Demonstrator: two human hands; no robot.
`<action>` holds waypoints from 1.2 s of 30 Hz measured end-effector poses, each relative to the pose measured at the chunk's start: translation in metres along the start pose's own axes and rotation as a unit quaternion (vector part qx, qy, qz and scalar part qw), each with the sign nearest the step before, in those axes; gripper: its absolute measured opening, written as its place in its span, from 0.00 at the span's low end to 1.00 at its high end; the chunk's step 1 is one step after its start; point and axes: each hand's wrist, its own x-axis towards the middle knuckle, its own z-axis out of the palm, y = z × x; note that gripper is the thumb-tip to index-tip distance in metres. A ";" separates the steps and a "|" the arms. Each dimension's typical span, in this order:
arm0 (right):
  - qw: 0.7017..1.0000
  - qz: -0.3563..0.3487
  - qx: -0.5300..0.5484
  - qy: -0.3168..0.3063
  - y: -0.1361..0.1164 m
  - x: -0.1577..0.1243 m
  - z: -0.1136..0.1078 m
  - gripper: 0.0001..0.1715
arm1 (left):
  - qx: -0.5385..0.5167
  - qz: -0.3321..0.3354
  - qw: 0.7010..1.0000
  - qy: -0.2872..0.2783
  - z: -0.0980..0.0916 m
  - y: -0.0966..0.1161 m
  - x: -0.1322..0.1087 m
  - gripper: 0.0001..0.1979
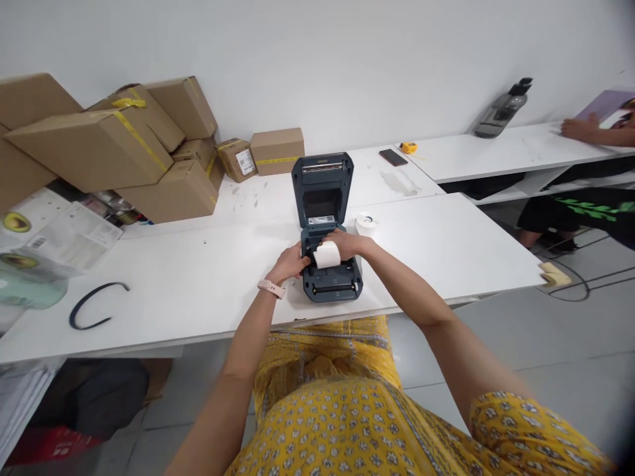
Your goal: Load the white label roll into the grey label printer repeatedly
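Observation:
A dark grey label printer (pixel 331 285) stands on the white table (pixel 198 291) with its lid (pixel 322 182) swung up. A white paper roll (pixel 327 254) sits in its bay. My left hand (pixel 291 262) grips the roll's left end, fingers curled at the bay's left wall. My right hand (pixel 347 243) wraps over the roll's right end. A pink watch band (pixel 271 289) is on my left wrist.
A small white tape roll (pixel 366 223) lies right of the printer. Cardboard boxes (pixel 124 149) pile at the back left, a black curved strap (pixel 94 311) front left. A phone (pixel 393 157) and yellow tape measure (pixel 408 147) lie behind. Another person's hand (pixel 578 127) rests on the far right table.

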 end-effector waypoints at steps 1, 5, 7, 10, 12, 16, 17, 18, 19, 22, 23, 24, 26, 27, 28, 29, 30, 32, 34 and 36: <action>0.999 -0.020 0.048 0.011 0.001 -0.010 -0.006 0.17 | -0.007 -0.002 1.000 0.001 0.000 0.000 -0.001 0.25; 0.928 -0.108 0.340 0.111 0.011 -0.077 -0.012 0.25 | -0.032 -0.008 0.999 0.003 0.000 0.001 -0.002 0.28; 0.888 -0.092 0.421 0.161 0.022 -0.115 0.002 0.29 | -0.040 -0.007 0.999 0.002 0.001 -0.001 -0.002 0.29; 0.864 0.031 0.449 0.224 0.046 -0.159 0.036 0.29 | -0.050 0.005 0.999 0.003 0.002 -0.005 0.000 0.29; 0.856 0.107 0.446 0.239 0.063 -0.173 0.057 0.26 | -0.050 0.007 0.999 0.003 0.004 -0.007 0.001 0.29; 0.843 0.173 0.452 0.233 0.090 -0.165 0.085 0.26 | -0.057 0.010 0.998 -0.005 0.004 -0.009 0.003 0.31; 0.842 0.178 0.454 0.233 0.093 -0.160 0.089 0.26 | -0.057 0.011 0.998 -0.010 0.003 -0.008 0.003 0.30; 0.840 0.179 0.455 0.234 0.096 -0.156 0.092 0.26 | -0.055 0.011 0.998 -0.015 0.002 -0.007 0.003 0.30; 0.841 0.178 0.455 0.233 0.098 -0.153 0.094 0.26 | -0.051 0.010 0.998 -0.020 0.001 -0.006 0.003 0.29; 0.843 0.171 0.460 0.220 0.104 -0.158 0.096 0.32 | -0.040 0.005 0.999 -0.036 -0.002 -0.003 0.003 0.31; 0.837 0.169 0.470 0.221 0.108 -0.163 0.096 0.36 | -0.037 0.005 0.999 -0.040 -0.003 -0.002 0.003 0.31; 0.826 0.170 0.485 0.231 0.114 -0.168 0.094 0.39 | -0.034 0.005 0.998 -0.046 -0.004 -0.002 0.003 0.31; 0.792 0.183 0.511 0.279 0.126 -0.174 0.088 0.41 | -0.030 0.004 0.998 -0.054 -0.005 -0.001 0.004 0.31; 0.778 0.193 0.516 0.303 0.133 -0.173 0.083 0.42 | -0.029 0.001 0.998 -0.056 -0.005 0.000 0.004 0.30; 0.773 0.201 0.513 0.315 0.139 -0.169 0.077 0.43 | -0.030 -0.001 0.998 -0.056 -0.005 0.000 0.004 0.30; 0.778 0.206 0.505 0.312 0.145 -0.161 0.071 0.45 | -0.032 -0.003 0.998 -0.055 -0.004 0.000 0.003 0.30; 0.790 0.205 0.496 0.297 0.149 -0.150 0.063 0.48 | -0.036 -0.002 0.998 -0.051 -0.004 0.000 0.003 0.31; 0.819 0.190 0.480 0.250 0.154 -0.123 0.049 0.53 | -0.044 0.003 0.998 -0.045 -0.004 0.000 0.002 0.31; 0.835 0.179 0.473 0.216 0.153 -0.094 0.037 0.52 | -0.053 0.012 0.998 -0.041 -0.003 -0.001 0.001 0.32; 0.842 0.179 0.469 0.198 0.149 -0.072 0.029 0.47 | -0.060 0.018 0.997 -0.043 -0.002 -0.003 0.001 0.32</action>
